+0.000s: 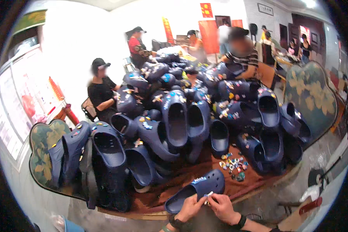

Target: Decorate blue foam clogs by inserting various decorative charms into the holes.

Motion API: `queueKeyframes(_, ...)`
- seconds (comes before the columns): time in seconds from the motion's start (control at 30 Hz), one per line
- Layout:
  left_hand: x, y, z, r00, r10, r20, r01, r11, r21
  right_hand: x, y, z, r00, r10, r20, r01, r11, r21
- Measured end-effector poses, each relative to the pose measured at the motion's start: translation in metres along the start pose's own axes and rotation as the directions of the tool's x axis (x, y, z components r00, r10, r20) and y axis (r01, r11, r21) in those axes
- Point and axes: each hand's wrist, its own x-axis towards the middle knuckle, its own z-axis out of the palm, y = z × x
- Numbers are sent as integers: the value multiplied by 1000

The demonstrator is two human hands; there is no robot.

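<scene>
A navy clog (pixel 195 190) lies at the table's near edge, its toe pointing away to the right, with white letter charms on its upper. My left hand (pixel 191 208) is closed at the near side of this clog, thumb forward; its fingers are partly hidden. Close beside it, my right hand (pixel 221 208) pinches a small white shoe charm (pixel 209 194) at the clog's side. Both hands almost meet there. Beyond the clog, a loose pile of colourful shoe charms (pixel 234 166) lies on the brown tabletop cloth (pixel 170 191).
Heaped navy clogs (pixel 176 120), many with charms, cover most of the table. Patterned curved boards (pixel 311 91) stand at both ends. Several people work around the far side, including a person in black (pixel 100 91) at left. A blue bin (pixel 72 226) stands low at left.
</scene>
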Motion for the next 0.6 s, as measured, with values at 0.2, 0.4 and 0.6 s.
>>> queueKeyframes(0.2, -20, -10, 4, 999, 5, 43, -3, 999, -46, -4, 6, 4, 994, -59, -95, 67, 994, 83)
queueKeyframes(0.4, -7, 6, -3, 998, 48, 38, -44, 994, -101, 2, 1, 17, 985, -19, -169, 35, 995, 94)
queueKeyframes(0.6, -1, 21, -15, 992, -67, 105, 89, 971, -224, 9, -2, -1, 999, 40, -3, -40, 999, -24)
